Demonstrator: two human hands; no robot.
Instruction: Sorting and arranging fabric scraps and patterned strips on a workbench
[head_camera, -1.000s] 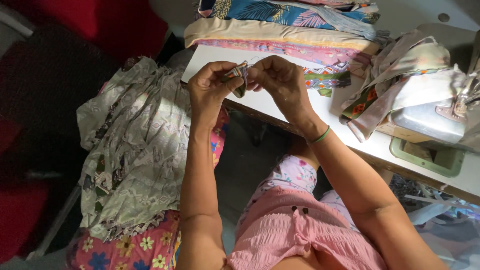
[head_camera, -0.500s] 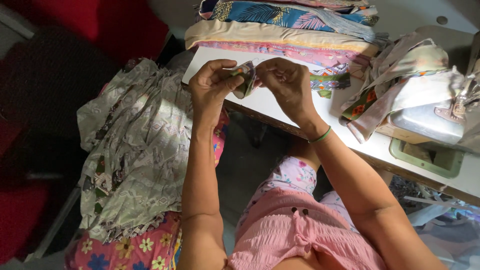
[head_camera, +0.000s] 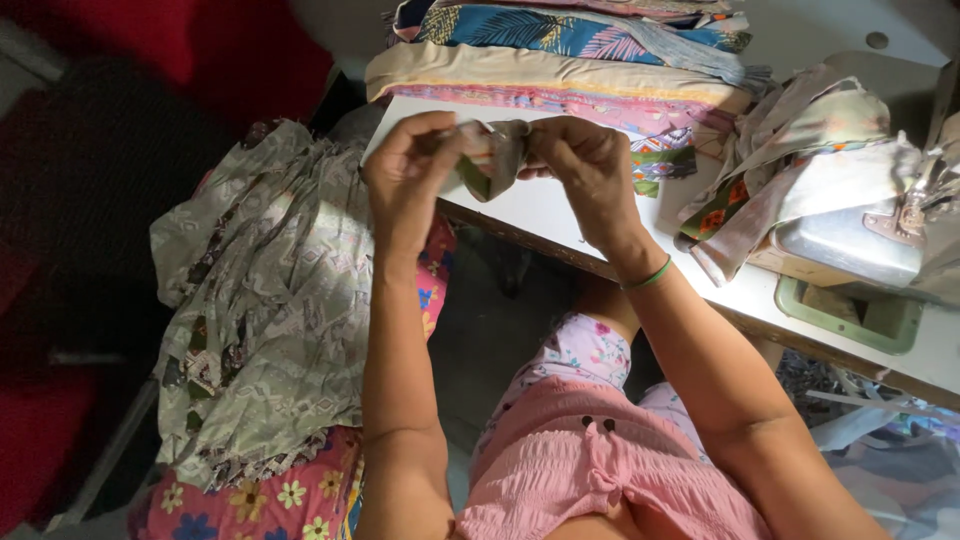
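Head view: left hand (head_camera: 405, 180) and right hand (head_camera: 590, 170) pinch a small folded fabric strip (head_camera: 490, 160) between thumbs and fingertips, above the white table (head_camera: 540, 215) edge. Step judged: folding or turning the strip; the next move calls for a steady two-handed pinch.
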